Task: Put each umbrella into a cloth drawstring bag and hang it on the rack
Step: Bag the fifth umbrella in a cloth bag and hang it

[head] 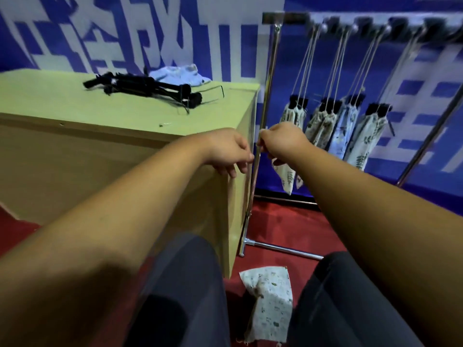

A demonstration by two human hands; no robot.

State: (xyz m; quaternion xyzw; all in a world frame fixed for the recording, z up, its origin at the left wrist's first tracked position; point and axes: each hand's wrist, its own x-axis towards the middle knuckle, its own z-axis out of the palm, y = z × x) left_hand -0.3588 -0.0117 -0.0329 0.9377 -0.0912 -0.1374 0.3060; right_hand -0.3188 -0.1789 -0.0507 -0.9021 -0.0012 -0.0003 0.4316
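My right hand (pixel 281 141) grips the top of a leaf-print cloth bag (pixel 285 177) that hangs below it, beside the rack's left post (pixel 263 116). My left hand (pixel 229 152) pinches what looks like the bag's drawstring right next to it, fingers curled. Several bagged umbrellas (pixel 323 126) hang by strings from the rack's top bar (pixel 350 22). Black folded umbrellas (pixel 147 87) lie on the wooden table (pixel 75 116), with light blue cloth bags (pixel 178 73) behind them. Another printed cloth bag (pixel 269 304) lies on the red floor between my knees.
The table's corner is just under my left hand. The rack's metal foot (pixel 280 247) runs across the red carpet. A blue and white banner covers the wall behind. My dark-trousered legs fill the bottom of the view.
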